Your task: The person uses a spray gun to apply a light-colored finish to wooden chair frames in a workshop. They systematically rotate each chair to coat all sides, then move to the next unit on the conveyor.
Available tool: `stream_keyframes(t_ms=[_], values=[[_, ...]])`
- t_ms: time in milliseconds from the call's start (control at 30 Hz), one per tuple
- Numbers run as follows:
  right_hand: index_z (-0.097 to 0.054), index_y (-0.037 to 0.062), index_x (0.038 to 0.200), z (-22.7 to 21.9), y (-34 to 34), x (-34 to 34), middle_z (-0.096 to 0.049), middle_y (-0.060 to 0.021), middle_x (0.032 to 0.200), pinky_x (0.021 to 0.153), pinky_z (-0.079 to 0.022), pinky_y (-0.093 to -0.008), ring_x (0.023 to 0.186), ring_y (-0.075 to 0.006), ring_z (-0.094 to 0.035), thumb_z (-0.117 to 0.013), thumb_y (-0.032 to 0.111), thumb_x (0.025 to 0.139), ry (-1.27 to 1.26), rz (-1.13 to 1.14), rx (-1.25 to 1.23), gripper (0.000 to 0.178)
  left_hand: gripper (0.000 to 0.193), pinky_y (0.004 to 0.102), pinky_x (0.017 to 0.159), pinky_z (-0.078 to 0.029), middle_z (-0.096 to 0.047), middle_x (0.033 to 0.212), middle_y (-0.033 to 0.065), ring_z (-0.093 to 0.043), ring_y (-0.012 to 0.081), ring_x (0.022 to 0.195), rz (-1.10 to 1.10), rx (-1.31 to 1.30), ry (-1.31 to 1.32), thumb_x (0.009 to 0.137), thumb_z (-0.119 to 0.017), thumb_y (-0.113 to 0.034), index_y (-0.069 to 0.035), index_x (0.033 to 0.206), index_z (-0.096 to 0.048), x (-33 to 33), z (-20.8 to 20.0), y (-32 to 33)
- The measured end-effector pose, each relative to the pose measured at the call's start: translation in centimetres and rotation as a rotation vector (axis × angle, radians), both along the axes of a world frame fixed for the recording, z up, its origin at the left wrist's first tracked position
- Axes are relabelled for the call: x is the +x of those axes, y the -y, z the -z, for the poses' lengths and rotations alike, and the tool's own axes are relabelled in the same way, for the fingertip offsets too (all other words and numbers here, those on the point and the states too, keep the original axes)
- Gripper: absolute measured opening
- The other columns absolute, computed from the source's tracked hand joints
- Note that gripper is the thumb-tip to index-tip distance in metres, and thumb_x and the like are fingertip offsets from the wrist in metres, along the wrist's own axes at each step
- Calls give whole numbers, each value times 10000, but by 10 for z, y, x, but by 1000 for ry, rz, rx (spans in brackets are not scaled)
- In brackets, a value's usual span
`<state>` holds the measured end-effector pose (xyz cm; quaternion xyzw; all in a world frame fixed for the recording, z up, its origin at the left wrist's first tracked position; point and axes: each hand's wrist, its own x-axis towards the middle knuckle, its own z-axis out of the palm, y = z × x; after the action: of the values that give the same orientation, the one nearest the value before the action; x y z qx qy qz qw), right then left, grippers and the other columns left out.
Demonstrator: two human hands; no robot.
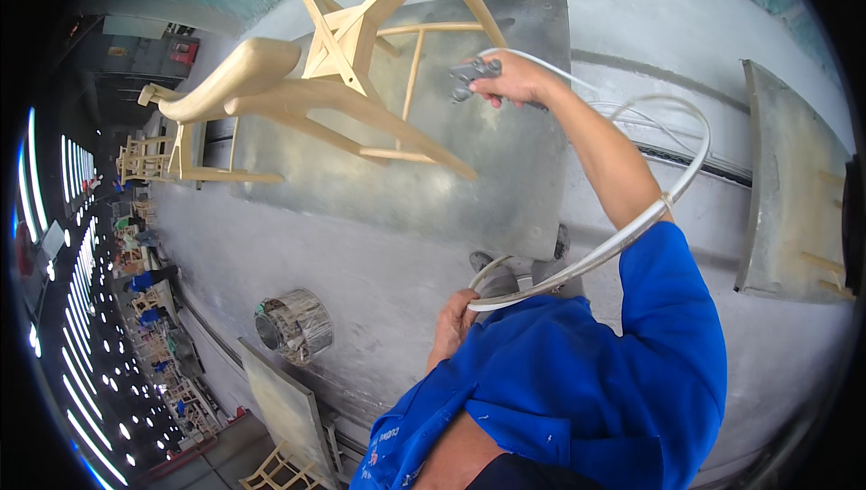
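My right hand (514,81) is closed around a dark grey spray gun (471,73) over the metal-topped platform. The gun points left, at an unfinished pale wooden chair frame (347,48), apart from it. The chair stands tilted on the grey platform (514,183), its curved top rail toward the left and its crossed seat braces showing. A white hose (622,235) runs from the gun, loops past my right arm and is tied near the elbow. Down by my waist, my left hand (451,323) grips this hose; its fingertips are partly hidden.
A crusted round bucket (302,326) stands on the floor at the left. Another flat panel (794,192) with pale wooden pieces lies to the right. More wooden chairs (149,156) line the far left, and a board (284,409) leans at the lower left.
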<state>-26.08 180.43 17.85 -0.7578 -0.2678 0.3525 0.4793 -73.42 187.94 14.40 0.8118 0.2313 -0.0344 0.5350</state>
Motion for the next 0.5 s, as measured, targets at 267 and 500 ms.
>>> stream_keyframes(t_ms=[267, 500], values=[[-603, 202, 1433, 82, -25, -42, -718, -210, 1223, 972, -535, -422, 1115, -374, -696, -696, 217, 928, 88, 854, 320, 514, 154, 370, 742, -503, -675, 936, 157, -632, 250, 827, -38, 147, -47, 1038, -640, -189, -44, 1086, -654, -1, -27, -2], [-578, 195, 1448, 81, -121, 10, -716, -233, 1191, 963, -545, -426, 1121, -398, -684, -696, 243, 907, -37, 903, 346, 556, 218, 351, 764, -494, -682, 909, 87, -608, 177, 861, -266, 90, -299, 1045, -641, -253, -62, 1144, -678, -39, -35, -2]])
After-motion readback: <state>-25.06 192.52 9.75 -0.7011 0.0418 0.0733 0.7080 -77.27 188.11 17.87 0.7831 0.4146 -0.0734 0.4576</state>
